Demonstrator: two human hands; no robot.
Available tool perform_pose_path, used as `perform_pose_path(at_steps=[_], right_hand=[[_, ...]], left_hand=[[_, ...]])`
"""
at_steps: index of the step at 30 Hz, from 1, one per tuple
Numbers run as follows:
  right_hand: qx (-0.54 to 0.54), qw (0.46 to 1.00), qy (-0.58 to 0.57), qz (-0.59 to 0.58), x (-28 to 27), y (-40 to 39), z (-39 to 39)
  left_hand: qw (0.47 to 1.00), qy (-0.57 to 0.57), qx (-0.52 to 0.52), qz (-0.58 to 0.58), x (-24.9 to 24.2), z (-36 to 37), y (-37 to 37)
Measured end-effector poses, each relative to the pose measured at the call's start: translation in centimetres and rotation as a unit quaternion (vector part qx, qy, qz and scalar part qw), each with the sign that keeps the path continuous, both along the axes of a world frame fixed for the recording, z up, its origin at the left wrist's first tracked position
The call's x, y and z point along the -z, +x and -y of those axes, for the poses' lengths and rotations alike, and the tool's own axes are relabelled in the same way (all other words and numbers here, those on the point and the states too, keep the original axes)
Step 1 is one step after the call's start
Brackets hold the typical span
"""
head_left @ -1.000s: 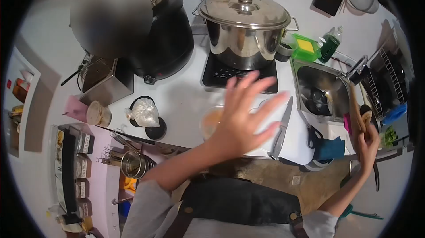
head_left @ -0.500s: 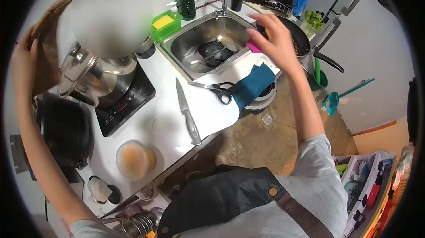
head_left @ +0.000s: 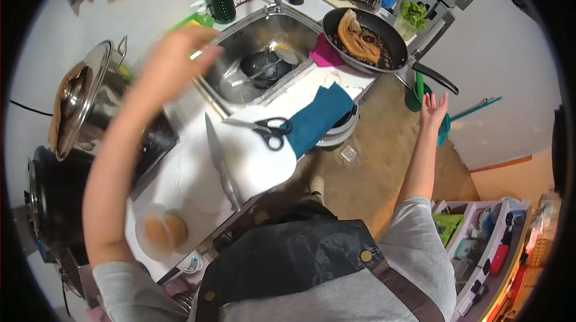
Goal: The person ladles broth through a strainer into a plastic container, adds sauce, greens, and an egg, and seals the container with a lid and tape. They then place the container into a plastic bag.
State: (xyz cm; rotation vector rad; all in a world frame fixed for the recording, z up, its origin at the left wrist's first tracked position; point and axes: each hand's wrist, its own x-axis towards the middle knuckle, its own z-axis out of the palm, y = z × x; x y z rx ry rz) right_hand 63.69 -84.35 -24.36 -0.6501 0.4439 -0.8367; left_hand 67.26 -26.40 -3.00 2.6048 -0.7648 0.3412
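Observation:
My left hand (head_left: 177,61), blurred by motion, hangs over the left edge of the sink (head_left: 207,85), its thumb and fingers apart and nothing in them. To its left, a steel pot lid (head_left: 99,91) stands tilted, with a brown flat piece (head_left: 57,121) against its outer side. My right hand (head_left: 433,112) is open, palm up with spread fingers, just below the handle (head_left: 437,78) of a black frying pan (head_left: 393,40); no contact shows. A browned slab of meat (head_left: 359,39) lies in the pan, among dark bits.
A knife (head_left: 222,166) and black-handled scissors (head_left: 273,133) lie on a white cutting board (head_left: 264,169), beside a teal cloth (head_left: 318,118). A tub with orange contents (head_left: 163,233) sits near the counter's front edge. A black cooker (head_left: 60,202) stands at left.
My left hand has left the brown piece and swung right toward the sink. My right hand has dropped from above the pan to below its handle. The view has shifted.

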Motion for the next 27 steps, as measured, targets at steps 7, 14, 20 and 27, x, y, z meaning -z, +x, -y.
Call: perform_pose_path(at_steps=[7,14,20,27], right_hand=[[-0.045,0.968,0.037,0.245,-1.6,8.3,6.3],[-0.016,0.956,0.114,0.269,-1.9,9.4,7.7],[-0.059,0.953,0.117,0.272,-1.1,10.5,10.0],[-0.085,0.948,0.13,0.279,-0.4,11.3,11.7]], left_hand=[[0.99,-0.086,0.011,-0.112,20.7,20.0,14.2],[0.983,-0.142,-0.025,-0.115,26.7,24.9,19.0],[0.965,-0.249,-0.04,-0.068,22.4,25.4,16.1],[0.958,-0.261,-0.082,-0.089,20.3,24.3,13.4]])
